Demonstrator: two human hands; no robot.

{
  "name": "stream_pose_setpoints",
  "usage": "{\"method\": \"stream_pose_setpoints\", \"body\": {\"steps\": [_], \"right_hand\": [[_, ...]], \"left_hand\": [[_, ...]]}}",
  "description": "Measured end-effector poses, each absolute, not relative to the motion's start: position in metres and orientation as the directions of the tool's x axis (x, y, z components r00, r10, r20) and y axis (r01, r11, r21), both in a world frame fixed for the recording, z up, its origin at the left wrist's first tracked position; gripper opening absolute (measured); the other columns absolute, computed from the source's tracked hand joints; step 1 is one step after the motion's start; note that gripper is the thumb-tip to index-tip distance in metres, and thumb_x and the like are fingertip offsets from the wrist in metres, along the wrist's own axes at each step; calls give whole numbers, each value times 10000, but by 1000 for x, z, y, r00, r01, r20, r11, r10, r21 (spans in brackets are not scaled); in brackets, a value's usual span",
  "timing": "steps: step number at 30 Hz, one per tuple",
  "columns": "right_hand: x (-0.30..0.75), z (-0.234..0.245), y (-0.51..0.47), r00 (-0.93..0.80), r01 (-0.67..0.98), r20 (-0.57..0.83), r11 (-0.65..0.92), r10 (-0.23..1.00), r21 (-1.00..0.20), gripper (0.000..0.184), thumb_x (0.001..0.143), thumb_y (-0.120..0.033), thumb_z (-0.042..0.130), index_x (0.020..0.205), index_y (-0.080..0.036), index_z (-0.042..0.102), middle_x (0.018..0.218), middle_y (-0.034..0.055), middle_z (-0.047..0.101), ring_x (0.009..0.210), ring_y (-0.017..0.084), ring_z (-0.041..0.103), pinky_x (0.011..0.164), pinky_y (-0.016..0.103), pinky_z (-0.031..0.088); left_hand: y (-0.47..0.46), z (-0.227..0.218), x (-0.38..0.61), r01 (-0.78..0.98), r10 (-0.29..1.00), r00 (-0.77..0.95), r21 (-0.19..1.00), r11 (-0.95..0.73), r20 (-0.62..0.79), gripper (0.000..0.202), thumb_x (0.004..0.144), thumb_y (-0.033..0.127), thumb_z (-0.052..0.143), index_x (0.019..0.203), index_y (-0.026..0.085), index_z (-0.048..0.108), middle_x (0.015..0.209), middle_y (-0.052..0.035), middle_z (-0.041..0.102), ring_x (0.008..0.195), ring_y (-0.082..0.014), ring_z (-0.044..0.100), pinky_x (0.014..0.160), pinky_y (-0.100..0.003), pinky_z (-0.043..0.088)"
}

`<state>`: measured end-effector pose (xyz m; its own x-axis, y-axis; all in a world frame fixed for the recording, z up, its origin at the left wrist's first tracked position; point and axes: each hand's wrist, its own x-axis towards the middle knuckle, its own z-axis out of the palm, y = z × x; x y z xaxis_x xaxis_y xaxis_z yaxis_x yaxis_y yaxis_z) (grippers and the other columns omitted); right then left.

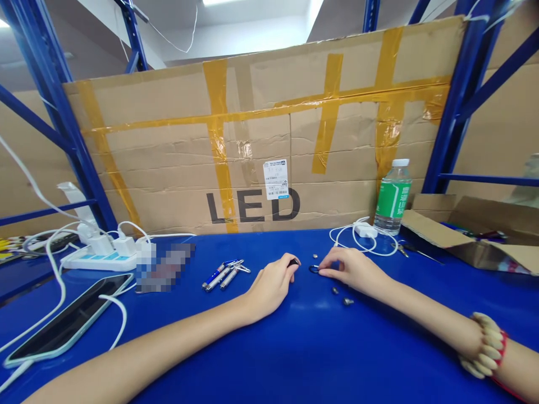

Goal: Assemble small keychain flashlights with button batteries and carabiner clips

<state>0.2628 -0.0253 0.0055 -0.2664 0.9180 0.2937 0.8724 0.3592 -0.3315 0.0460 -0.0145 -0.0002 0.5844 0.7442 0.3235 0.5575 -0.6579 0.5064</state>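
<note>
Left hand (268,287), well left of bottle (393,197), grips small dark piece (294,261). Right hand (356,268), nearer bottle, pinches dark ring (313,269). Metal bits (347,302) lie on table (290,359) front-left of bottle; silver and blue pens (215,275) farther left.

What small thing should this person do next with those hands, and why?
I'd probably bring the small dark ring toward the left hand: the right hand's fingertips seem to pinch its edge, the left holds a small dark piece, and the two hands are close together.
</note>
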Motion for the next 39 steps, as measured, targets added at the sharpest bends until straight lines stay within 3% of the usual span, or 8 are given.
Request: {"method": "stream_pose_setpoints", "body": {"steps": [7,11,15,19,23,31,34,39], "right_hand": [[262,0,-21,-255,804,345,396,903,-443,261,837,-330,490,843,-155,683,820,62,636,601,130,564,587,249,430],[263,9,-26,-170,867,425,340,889,-364,322,869,-401,433,810,-193,672,831,40,654,663,150,575,571,248,394],[263,20,-34,-154,919,285,242,946,-310,457,841,-529,433,617,-181,628,591,26,620,529,139,560,478,233,338],[261,23,-41,-306,777,21,262,952,-572,408,743,-556,561,685,-155,606,599,13,625,369,88,512,400,204,378],[255,19,-42,-421,620,-33,261,907,-740,363,696,-488,635,782,-136,624,661,34,647,424,87,535,400,185,432],[258,11,-31,-369,701,308,480,877,-527,312,709,-424,642,828,-138,670,750,49,631,568,110,546,556,233,453],[262,11,-27,-330,767,287,432,899,-474,329,657,-419,690,819,-132,679,698,44,623,551,119,540,546,240,439],[263,11,-26,-336,720,212,395,918,-570,283,678,-394,671,764,-125,670,638,44,641,577,145,587,557,240,456]], "left_hand": [[-15,0,47,600,753,578,461,-654,314,242,940,311,244,1009,216,456,759,6,561,700,-146,550,674,-267,409],[-18,3,48,609,744,590,432,-665,313,246,938,331,244,1011,219,451,796,-10,571,726,-165,555,677,-281,410],[-20,4,49,619,746,589,420,-664,310,219,938,328,245,981,221,432,828,-15,572,751,-178,560,671,-283,401],[-20,3,49,618,746,587,422,-664,313,168,939,308,244,984,229,385,795,2,558,710,-170,556,641,-275,391],[-19,2,48,577,732,590,456,-678,341,126,930,293,270,991,218,351,788,-1,544,687,-158,543,652,-275,401],[-15,-4,47,432,609,638,436,-789,471,70,894,164,302,886,200,362,860,-23,510,754,-143,494,709,-262,398],[-13,-3,46,417,545,673,352,-838,500,179,850,58,271,817,186,393,838,-25,492,765,-145,454,725,-266,374],[-14,0,45,428,545,674,337,-838,498,233,815,1,281,762,171,430,844,-18,501,805,-147,445,755,-279,342]]}}
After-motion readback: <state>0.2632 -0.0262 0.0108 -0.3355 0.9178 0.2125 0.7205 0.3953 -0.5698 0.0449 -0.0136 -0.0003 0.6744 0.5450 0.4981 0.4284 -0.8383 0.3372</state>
